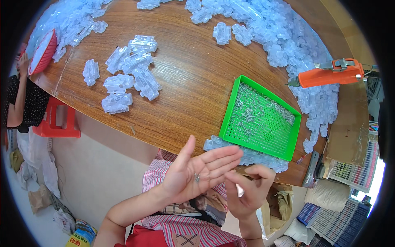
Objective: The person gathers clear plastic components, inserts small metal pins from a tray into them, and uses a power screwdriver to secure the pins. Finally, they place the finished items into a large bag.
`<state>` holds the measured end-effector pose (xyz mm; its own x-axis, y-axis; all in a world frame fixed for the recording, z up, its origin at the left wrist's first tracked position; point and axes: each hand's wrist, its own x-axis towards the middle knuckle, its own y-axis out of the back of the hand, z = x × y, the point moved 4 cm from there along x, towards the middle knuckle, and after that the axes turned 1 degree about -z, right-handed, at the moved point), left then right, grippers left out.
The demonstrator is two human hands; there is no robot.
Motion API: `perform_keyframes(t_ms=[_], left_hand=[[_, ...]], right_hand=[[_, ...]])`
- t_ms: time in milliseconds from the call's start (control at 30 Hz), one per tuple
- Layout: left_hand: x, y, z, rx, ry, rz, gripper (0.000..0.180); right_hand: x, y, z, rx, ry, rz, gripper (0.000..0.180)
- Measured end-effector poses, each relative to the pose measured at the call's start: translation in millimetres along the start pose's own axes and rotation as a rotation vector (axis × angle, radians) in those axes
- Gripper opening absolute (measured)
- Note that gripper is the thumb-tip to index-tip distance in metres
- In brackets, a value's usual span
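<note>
My left hand [190,173] is held palm up in front of the table's near edge, fingers stretched out flat. A few small metal screws [196,178] lie loose on its palm. Close to its fingertips is my right hand [249,191], its fingers curled in toward the thumb; anything between them is too small or hidden to make out. Beyond both hands sits a green perforated tray [297,142] with many small silver screws [249,109] scattered over its bottom. Clear plastic parts [263,159] are lined up along and partly under the tray's near side.
An orange electric screwdriver [329,77] hangs at the right, over a long heap of clear plastic parts [284,47]. More parts [133,68] lie loose at the left of the brown table [185,74]. At far left, another person's arm [19,99] is beside a red basket [44,52].
</note>
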<state>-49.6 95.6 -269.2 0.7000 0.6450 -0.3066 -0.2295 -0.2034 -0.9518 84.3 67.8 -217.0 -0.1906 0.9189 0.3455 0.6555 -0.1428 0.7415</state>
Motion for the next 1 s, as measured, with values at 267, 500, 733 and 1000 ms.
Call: perform_keyframes(t_ms=[267,500,733,1000], left_hand=[[14,-7,-9,-0.151,0.062,-0.133,0.091],[19,-3,-15,-0.089,0.015,-0.157,0.089],[18,0,-12,-0.155,0.011,-0.190,0.080],[-13,22,45,-0.211,-0.437,-0.067,0.061]], right_hand=[[8,-12,-14,-0.078,0.038,-0.135,0.030],[12,-10,-31,-0.273,0.192,-0.131,0.027],[13,-14,-12,0.044,0.022,-0.030,0.026],[18,-33,25,0.128,-0.109,0.025,0.019]])
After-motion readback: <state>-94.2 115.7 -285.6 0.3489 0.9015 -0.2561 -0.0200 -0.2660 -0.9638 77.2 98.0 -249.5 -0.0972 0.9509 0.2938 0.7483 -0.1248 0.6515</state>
